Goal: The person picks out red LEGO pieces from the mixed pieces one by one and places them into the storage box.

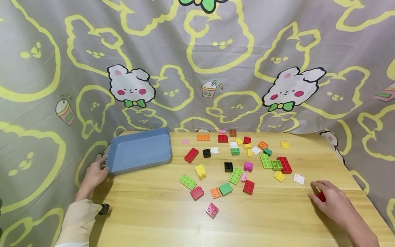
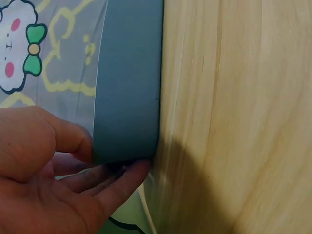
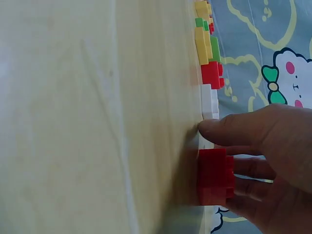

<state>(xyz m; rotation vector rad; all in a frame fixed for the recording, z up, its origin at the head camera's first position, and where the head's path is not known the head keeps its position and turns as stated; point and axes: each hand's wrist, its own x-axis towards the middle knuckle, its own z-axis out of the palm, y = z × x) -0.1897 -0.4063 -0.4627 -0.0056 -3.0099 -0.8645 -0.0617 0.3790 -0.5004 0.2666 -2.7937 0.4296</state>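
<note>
At the near left corner of a blue-grey tray [image 1: 140, 165], my left hand [image 1: 96, 174] grips the wall. In the left wrist view, the thumb lies at the rim of the tray [image 2: 129, 83] and the fingers reach round its outer side. My right hand [image 1: 333, 200] is low over the table's right side, around a red toy brick [image 1: 321, 196] that it partly covers. In the right wrist view, the red brick [image 3: 212, 176] sits on the tabletop with its studs toward the fingers, while the thumb is extended with a gap to the brick.
Several loose toy bricks lie over the middle and back of the wooden table [image 1: 160, 219]. Nearest my right hand is a white brick [image 1: 299, 178]; a pinkish-red brick [image 1: 212, 210] lies closest to the front. A patterned curtain [image 1: 172, 82] hangs around the table's back and sides.
</note>
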